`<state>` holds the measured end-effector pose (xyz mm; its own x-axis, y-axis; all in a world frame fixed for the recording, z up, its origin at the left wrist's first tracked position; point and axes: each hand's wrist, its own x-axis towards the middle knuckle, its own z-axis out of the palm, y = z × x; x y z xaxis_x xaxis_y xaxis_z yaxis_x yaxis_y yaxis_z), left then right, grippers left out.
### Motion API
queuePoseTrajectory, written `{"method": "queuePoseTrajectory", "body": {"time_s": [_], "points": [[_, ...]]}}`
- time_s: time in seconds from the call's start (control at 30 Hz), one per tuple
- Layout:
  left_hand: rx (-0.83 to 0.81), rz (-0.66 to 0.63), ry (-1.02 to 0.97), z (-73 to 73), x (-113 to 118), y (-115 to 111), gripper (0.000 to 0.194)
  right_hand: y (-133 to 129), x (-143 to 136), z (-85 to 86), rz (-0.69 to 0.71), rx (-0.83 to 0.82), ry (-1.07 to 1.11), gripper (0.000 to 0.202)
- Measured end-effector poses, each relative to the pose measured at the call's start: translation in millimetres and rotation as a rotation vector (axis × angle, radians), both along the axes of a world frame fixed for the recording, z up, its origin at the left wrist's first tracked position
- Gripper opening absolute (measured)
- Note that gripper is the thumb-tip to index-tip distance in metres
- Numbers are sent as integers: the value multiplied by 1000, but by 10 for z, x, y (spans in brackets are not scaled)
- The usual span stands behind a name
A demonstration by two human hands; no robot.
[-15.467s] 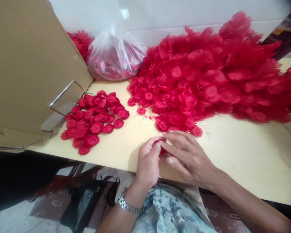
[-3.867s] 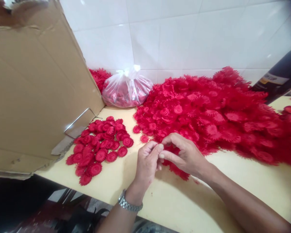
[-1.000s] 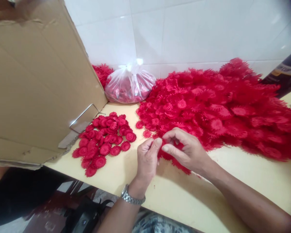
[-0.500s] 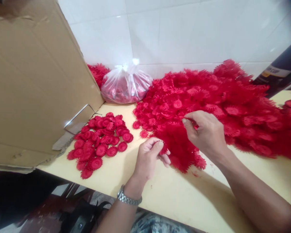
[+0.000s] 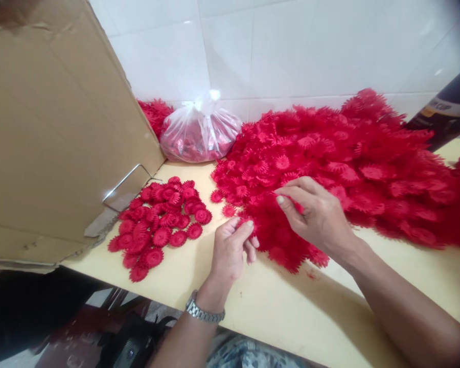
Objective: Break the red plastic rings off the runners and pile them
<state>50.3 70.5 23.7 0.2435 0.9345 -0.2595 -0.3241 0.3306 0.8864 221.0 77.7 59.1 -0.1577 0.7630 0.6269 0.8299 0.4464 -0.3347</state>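
My left hand [image 5: 230,250], with a steel watch on its wrist, is closed in a pinch at the pile's near edge. Between its thumb and fingers sits a red toothed fabric disc [image 5: 252,231], mostly hidden. To the right, my right hand [image 5: 314,214] hovers over the near part of a large heap of red toothed discs [image 5: 329,148], thumb and forefinger pinched. Red shows in the gap of that hand, but I cannot make out what its fingertips hold. Left of my hands lies a smaller pile of thicker red discs [image 5: 161,236].
A tall cardboard sheet [image 5: 61,128] stands at the left, with a bent metal wire [image 5: 120,185] by its foot. Against the tiled wall [image 5: 291,51] rests a tied clear bag [image 5: 199,135] of red pieces. A dark printed container [image 5: 440,112] leans at the right.
My right hand has moved left and slightly down, towards my left hand. My left hand has shifted a little left, and the disc in it shows less.
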Motion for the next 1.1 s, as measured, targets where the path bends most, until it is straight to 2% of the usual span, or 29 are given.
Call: {"method": "queuePoseTrajectory", "body": {"time_s": [0.2,0.33,0.4,0.53,0.6,0.77,0.93,1.0,1.1], "points": [[58,52,139,-39,-1,-21,34,-121,-241,22,305,-306,181,14],[95,48,138,-38,13,-40,37,-139,-305,-14,353,-489,296,5],[101,13,123,-33,14,-52,39,-134,-292,-15,349,-507,286,4],[135,-159,90,-26,6,-66,27,-120,-244,7,244,-435,274,10],[137,-205,75,-28,4,-61,23,-112,-232,1,181,-357,252,11],[90,-204,51,-38,17,-32,22,-101,-249,-80,119,-105,125,12],[50,-213,27,-42,15,-40,24,-79,-179,-95,84,-4,7,15],[38,-200,16,-29,9,-45,25,-45,-71,-62,21,48,-14,15],[45,-159,-3,4,12,-39,22,23,117,-12,-156,97,-99,14]]}}
